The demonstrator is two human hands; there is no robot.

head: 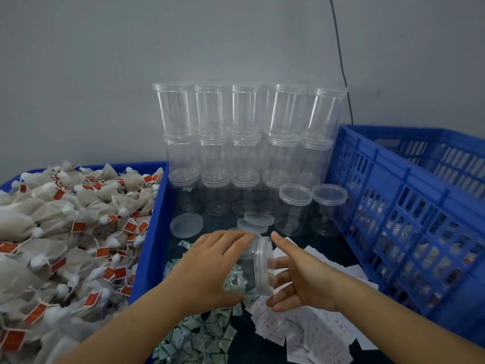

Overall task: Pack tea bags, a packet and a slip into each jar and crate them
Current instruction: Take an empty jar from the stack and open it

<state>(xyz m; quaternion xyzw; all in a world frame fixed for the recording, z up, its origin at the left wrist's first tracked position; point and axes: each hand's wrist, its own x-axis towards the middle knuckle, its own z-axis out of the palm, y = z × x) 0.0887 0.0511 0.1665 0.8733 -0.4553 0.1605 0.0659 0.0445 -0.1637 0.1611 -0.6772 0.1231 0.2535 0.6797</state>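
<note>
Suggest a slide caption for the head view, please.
Both hands tip a clear jar over packets and slips.

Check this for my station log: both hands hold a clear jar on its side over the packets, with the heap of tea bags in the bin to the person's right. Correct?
One detail is wrong: the head view shows the heap of tea bags in the bin on the person's left; the blue crate is on the right. The left hand and right hand do hold the clear jar sideways above the packets.
</note>
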